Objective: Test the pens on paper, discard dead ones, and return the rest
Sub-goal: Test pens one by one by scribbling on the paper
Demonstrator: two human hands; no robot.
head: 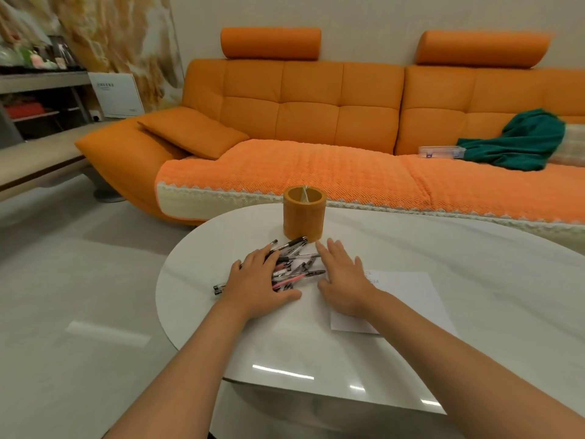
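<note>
Head view: a heap of pens (292, 264) lies near the desk's (411, 242) left edge, just before the orange pen holder (304, 217). The left hand (258, 285) lies flat on the heap, fingers spread. The right hand (343, 278), flat and open, rests beside it, partly on the paper (408, 296).

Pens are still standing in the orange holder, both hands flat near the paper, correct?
Not quite. The head view shows the orange holder empty; the pens lie piled on the table between the left hand and right hand, beside the paper.
</note>
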